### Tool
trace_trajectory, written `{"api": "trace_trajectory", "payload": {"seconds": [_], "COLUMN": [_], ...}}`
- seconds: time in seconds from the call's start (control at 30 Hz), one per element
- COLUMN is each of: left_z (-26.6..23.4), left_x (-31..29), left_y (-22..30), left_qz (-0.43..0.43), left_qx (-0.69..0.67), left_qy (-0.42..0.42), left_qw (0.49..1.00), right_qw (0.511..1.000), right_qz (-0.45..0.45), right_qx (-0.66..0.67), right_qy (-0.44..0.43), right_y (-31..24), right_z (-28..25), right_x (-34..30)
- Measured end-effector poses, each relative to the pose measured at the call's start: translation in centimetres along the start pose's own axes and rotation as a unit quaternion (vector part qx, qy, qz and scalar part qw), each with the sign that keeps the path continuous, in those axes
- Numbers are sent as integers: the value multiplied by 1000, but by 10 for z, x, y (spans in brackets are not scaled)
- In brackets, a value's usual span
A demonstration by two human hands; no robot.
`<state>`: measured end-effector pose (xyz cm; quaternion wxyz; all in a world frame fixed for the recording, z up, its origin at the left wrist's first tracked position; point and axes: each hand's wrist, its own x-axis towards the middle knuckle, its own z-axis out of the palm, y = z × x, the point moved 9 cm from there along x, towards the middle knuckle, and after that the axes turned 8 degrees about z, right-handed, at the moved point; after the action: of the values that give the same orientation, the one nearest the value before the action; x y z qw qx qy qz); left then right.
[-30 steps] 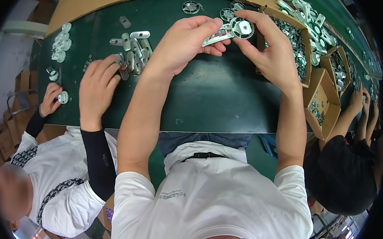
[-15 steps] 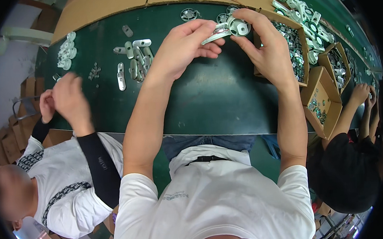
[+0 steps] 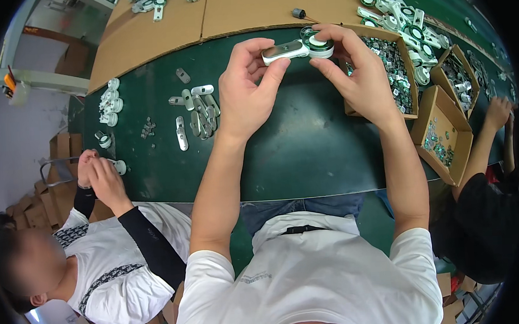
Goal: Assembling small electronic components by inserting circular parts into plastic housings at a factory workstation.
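Between my two hands, above the far side of the dark green table, is a white casing (image 3: 286, 51) with a long handle and a round head. A shiny grey panel faces up on the handle, and a green ring circles the head. My left hand (image 3: 248, 97) pinches the handle end between thumb and fingers. My right hand (image 3: 361, 75) is closed around the round head, thumb on the near side. Behind the head is a clear round part (image 3: 307, 32), partly hidden by my right fingers.
Loose grey and silver panels (image 3: 199, 117) lie left of my left arm, beside small metal pieces (image 3: 148, 128). To the right stand cardboard boxes of small parts (image 3: 413, 87) and a pile of white casings (image 3: 422, 57). A co-worker's hands (image 3: 103, 180) work at the left.
The casing has turned from an edge-on view with its inside showing to grey panel up. My hands stay on it. The whole view has shifted, and the left co-worker's hands have come lower.
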<state>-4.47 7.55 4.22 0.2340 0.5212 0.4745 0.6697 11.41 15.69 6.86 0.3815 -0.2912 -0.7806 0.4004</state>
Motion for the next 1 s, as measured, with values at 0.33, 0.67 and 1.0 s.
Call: {"api": "trace_trajectory", "payload": {"seconds": [0.33, 0.67, 1.0], "left_z": [-10, -11, -9], "left_x": [-1, -2, 1], "left_y": [15, 12, 6], "left_qz": [75, 86, 7], "left_qx": [57, 83, 26], "left_qy": [40, 43, 37], "left_qw": [995, 992, 999], "right_qw": [999, 999, 999], "right_qz": [-14, -13, -24], "right_qx": [17, 17, -9], "right_qy": [23, 25, 35], "right_y": [-2, -6, -7], "right_z": [1, 2, 0], "right_x": [0, -2, 0]}}
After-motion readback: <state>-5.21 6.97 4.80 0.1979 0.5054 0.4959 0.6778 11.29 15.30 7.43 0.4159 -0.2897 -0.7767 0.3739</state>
